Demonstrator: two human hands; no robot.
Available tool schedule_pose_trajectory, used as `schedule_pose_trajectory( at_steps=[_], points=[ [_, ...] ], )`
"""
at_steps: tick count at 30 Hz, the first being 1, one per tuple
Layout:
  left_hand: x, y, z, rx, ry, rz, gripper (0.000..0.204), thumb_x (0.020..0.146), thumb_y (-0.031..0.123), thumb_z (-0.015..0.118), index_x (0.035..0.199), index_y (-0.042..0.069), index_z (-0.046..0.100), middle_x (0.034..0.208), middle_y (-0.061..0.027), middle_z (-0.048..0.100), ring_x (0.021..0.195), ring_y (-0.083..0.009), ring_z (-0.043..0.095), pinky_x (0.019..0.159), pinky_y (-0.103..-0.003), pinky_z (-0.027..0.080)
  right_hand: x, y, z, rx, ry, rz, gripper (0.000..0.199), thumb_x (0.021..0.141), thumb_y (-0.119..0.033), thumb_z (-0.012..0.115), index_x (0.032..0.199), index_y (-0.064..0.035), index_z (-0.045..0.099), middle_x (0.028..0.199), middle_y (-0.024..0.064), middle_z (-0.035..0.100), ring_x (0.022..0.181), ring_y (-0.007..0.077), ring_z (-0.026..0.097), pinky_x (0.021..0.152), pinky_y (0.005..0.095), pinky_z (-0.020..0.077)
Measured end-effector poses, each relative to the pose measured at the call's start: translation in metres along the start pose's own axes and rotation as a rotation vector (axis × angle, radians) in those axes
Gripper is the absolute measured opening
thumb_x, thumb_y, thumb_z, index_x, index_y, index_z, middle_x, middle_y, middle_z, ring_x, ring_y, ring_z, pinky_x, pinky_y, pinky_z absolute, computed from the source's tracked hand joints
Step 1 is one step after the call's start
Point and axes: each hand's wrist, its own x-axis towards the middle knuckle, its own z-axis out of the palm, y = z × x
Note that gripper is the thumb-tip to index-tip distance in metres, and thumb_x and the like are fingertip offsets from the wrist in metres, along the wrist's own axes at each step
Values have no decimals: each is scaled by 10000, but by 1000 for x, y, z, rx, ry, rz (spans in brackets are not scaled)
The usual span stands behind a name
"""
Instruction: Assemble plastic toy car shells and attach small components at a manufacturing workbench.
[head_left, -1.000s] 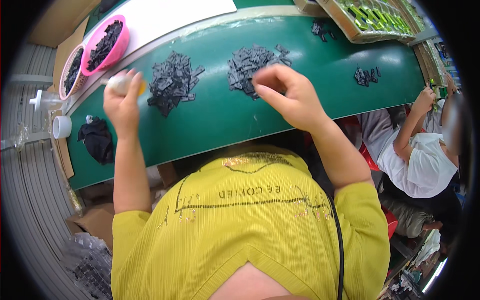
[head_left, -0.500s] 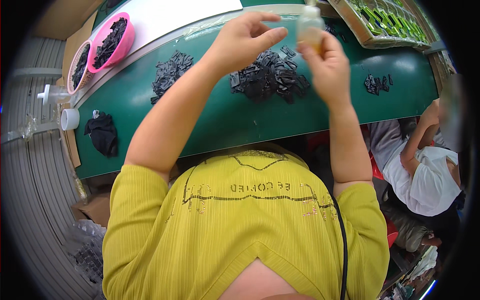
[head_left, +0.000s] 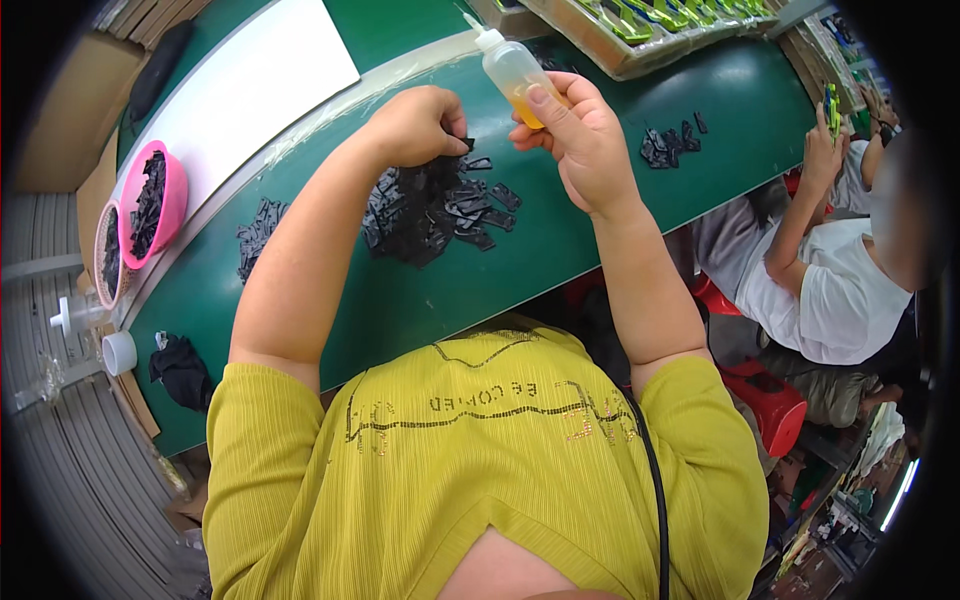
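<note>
My right hand point(head_left: 580, 140) is wrapped round a clear squeeze bottle point(head_left: 510, 75) with a white nozzle and amber liquid in its lower part. The bottle is tilted, nozzle up and to the left. My left hand point(head_left: 425, 125) is closed in a pinch at the far side of a heap of small flat black plastic pieces point(head_left: 430, 210). One black plastic piece point(head_left: 466, 143) shows at its fingertips. Left of that, partly behind my left forearm, lies another heap of black pieces point(head_left: 257, 235).
A smaller group of black pieces point(head_left: 660, 150) lies right on the green table point(head_left: 540, 230). A box of green parts point(head_left: 640, 55) stands at the far right. Pink baskets point(head_left: 172, 205), a white cup point(head_left: 119, 353) and black cloth point(head_left: 182, 372) are left. A co-worker point(head_left: 820, 280) sits at right.
My left hand has come down to the heap and pinches a black piece. The bottle has tipped nozzle-left in my right hand. The view has shifted; the co-worker now holds up a green part.
</note>
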Motion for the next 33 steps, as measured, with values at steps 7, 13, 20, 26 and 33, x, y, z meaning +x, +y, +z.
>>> schedule_pose_trajectory(
  at_steps=[7, 13, 20, 26, 33],
  points=[
    [-41, -18, 1, -623, 378, -88, 224, 794, 76, 717, 1000, 27, 644, 761, -5, 593, 670, -84, 539, 584, -244, 448, 24, -2, 2, 356, -76, 41, 278, 885, -119, 674, 1122, -10, 574, 994, 74, 642, 767, 136, 601, 697, 257, 496],
    [-103, -21, 3, -1137, 480, -268, 253, 829, 53, 686, 1080, 51, 653, 792, 20, 572, 675, -81, 529, 595, -233, 433, 54, 3, 27, 584, -244, 99, 282, 903, -90, 625, 1164, 5, 573, 1070, 112, 631, 814, 139, 537, 647, 264, 411],
    [-103, -41, 6, -426, 521, -303, 202, 814, 79, 682, 1012, 41, 681, 759, -32, 613, 698, -134, 595, 646, -293, 488, 68, 27, 47, 738, -271, 283, 372, 929, -179, 577, 1229, 33, 519, 1115, 162, 610, 870, 223, 606, 784, 325, 534],
    [-99, -53, 11, -315, 476, -232, 215, 845, 90, 672, 1051, 26, 670, 798, -48, 651, 662, -122, 600, 598, -277, 499, 66, 21, 29, 636, -270, 160, 303, 905, -102, 593, 1184, 7, 552, 1051, 145, 631, 849, 201, 618, 753, 311, 522],
    [-80, -47, 6, -1031, 518, -322, 225, 824, 40, 662, 1041, -13, 637, 815, -66, 645, 614, -133, 635, 512, -267, 530, 84, 12, 34, 638, -380, 50, 295, 866, 0, 617, 1156, 0, 561, 937, 65, 615, 754, 111, 528, 629, 259, 394]
  ],
)
